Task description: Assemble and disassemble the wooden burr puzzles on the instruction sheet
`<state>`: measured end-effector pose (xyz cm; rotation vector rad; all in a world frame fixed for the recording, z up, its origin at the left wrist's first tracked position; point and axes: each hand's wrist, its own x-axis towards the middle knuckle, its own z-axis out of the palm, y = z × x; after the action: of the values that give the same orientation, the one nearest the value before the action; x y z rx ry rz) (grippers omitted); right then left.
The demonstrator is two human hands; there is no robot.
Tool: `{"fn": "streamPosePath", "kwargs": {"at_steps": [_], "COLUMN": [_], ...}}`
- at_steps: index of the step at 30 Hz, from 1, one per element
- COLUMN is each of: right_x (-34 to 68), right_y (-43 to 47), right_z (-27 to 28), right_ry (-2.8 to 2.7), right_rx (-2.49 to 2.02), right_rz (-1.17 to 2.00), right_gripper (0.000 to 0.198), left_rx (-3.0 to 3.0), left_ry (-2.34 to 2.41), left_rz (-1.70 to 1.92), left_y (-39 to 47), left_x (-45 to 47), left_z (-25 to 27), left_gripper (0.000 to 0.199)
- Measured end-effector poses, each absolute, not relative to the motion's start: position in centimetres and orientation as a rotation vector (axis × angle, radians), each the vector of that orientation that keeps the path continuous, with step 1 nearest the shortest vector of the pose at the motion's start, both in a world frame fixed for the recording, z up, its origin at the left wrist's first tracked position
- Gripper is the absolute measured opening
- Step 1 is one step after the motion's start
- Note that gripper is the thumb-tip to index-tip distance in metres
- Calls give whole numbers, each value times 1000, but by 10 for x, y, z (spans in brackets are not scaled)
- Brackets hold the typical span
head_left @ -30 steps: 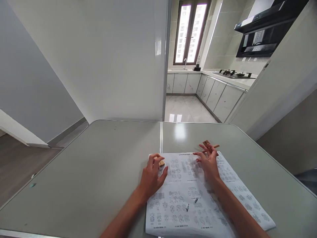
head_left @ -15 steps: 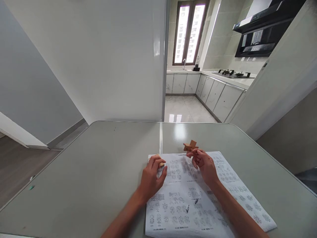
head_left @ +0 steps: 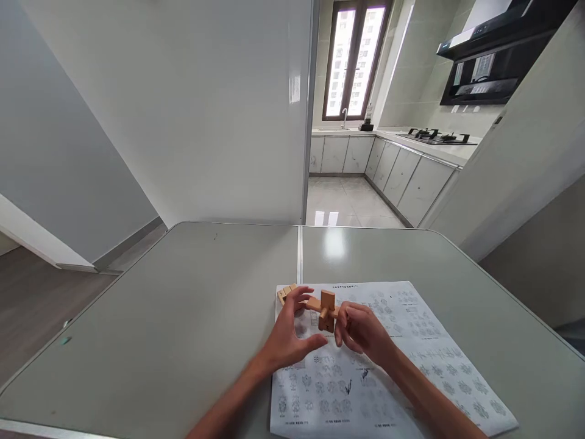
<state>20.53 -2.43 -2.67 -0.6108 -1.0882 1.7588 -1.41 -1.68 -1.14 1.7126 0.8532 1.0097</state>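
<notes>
My right hand point(head_left: 363, 329) pinches a small wooden interlocking puzzle point(head_left: 326, 312) by its right end. Several flat tan pieces cross one another in it, and it is raised above the printed sheet point(head_left: 393, 384). On its left side, my left hand point(head_left: 297, 335) is open, with the thumb stretched well apart from the fingers. Those fingertips come close to the puzzle's left arm; whether they touch it I cannot tell. Behind the left hand, more wooden pieces point(head_left: 284, 294) lie at the sheet's upper left corner, partly hidden by the fingers.
The sheet bears rows of small line diagrams and lies on a grey-green table point(head_left: 183, 317) with a seam down its middle. A white wall panel point(head_left: 237, 122) stands behind the table. Beyond the doorway are kitchen cabinets point(head_left: 356, 155) and a gas stove point(head_left: 439, 137).
My right hand has brought the puzzle left and nearer to me. My left hand has left the loose pieces, and its thumb and fingers have spread beside the puzzle. The view has shifted slightly.
</notes>
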Motion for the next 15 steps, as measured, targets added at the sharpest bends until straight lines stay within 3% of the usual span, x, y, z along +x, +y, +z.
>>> {"fn": "streamPosePath", "kwargs": {"at_steps": [8,15], "right_x": [204,202], "right_y": [-28,-27], "right_z": [-37,-33], "right_ry": [-1138,-1225], "right_rx": [-478,-535], "right_rz": [1903,1871], "right_gripper": [39,40], "left_rx": [1578,1685], "left_ry": [705,784], "left_rz": [769,818], "left_y": [-14,-13], "left_x": [-19,-21], "left_z": [-2,-8], "left_gripper": [95,87]}}
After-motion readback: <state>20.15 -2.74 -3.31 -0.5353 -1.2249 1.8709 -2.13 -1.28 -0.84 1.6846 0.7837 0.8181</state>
